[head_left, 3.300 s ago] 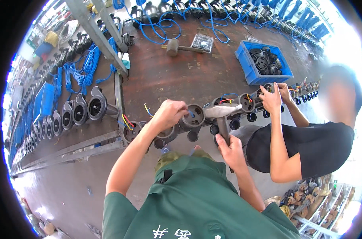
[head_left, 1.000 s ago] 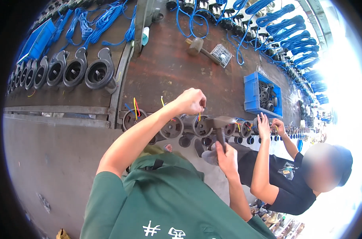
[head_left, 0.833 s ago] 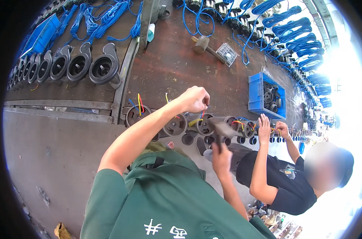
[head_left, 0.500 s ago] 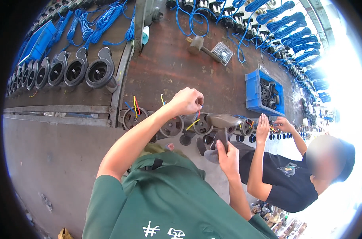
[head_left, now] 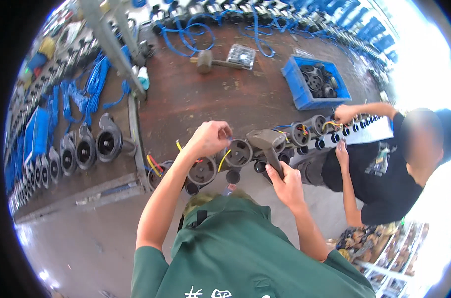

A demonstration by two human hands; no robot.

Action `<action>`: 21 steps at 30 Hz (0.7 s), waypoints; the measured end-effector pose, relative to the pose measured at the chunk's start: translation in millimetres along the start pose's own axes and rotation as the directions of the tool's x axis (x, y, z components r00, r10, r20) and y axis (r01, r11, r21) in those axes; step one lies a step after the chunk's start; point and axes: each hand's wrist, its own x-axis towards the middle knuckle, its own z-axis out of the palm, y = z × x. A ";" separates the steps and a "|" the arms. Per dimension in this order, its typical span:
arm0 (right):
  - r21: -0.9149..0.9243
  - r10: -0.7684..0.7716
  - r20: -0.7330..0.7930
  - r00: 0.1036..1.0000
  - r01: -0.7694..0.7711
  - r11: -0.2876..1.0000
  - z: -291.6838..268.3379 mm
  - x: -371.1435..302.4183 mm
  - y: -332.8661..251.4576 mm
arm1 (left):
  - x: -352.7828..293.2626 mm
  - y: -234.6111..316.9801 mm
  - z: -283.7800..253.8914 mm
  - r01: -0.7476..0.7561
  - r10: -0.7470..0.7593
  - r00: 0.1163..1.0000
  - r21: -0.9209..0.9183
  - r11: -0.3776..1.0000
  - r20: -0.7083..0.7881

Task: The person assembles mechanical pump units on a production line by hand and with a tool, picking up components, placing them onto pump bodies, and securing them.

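Note:
My left hand [head_left: 213, 138] is closed, fingers curled to a pinch above a row of round grey motor housings. What lies between its fingertips is too small to make out. Just right of it is one housing [head_left: 239, 152], with a yellow wire [head_left: 224, 160] sticking out on its left side. Another housing [head_left: 203, 171] sits below my left wrist. My right hand [head_left: 287, 186] grips the dark handle of a mallet [head_left: 264, 140], whose broad grey head is over the row, partly hiding the housing behind it.
A co-worker's hand [head_left: 345, 114] works at wires farther right along the row. A blue crate [head_left: 305, 102] of dark round parts stands on the brown bench [head_left: 171, 107]. Another mallet [head_left: 204, 62] lies farther back. Pump-shaped castings [head_left: 109, 139] line the left bench, beside blue cable bundles [head_left: 96, 89].
The whole view has shifted and turned. My left hand has moved left of the housing it was over. The mallet stays in my right hand. The co-worker's hands have moved apart.

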 end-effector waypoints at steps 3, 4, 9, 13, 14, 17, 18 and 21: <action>0.087 0.044 -0.148 0.988 -0.031 0.996 -16.1 -9.6 7.5 | 18.5 20.8 15.8 -0.129 0.126 0.992 0.188 0.974 0.032; 0.114 0.064 -0.196 0.978 -0.042 0.993 -21.0 -11.6 13.1 | 32.7 28.6 31.9 -0.184 0.195 0.981 0.331 0.926 -0.002; 0.336 0.210 -0.208 0.955 -0.132 0.933 -37.2 -15.0 45.0 | 102.4 44.4 102.4 -0.347 0.297 0.938 0.463 0.815 0.180; 0.275 0.218 -0.204 0.954 -0.158 0.948 -46.5 -11.7 42.8 | 146.5 46.4 100.9 -0.269 0.242 0.959 0.194 0.943 0.151; 0.217 0.190 -0.194 0.962 -0.147 0.965 -41.9 -8.7 45.0 | 155.1 47.4 96.7 -0.208 0.179 0.967 0.156 0.966 0.182; 0.029 0.099 -0.163 0.982 -0.096 0.995 -12.5 6.3 85.1 | 175.0 55.6 89.9 -0.131 0.089 0.954 0.130 0.983 0.288; -0.196 0.139 -0.096 0.986 -0.155 0.968 0.3 10.9 116.6 | 179.1 64.4 90.5 -0.136 0.088 0.947 0.139 0.981 0.308; -0.079 0.182 -0.007 0.983 -0.182 0.980 -7.2 21.8 116.0 | 181.1 64.4 86.6 -0.126 0.079 0.951 0.141 0.982 0.300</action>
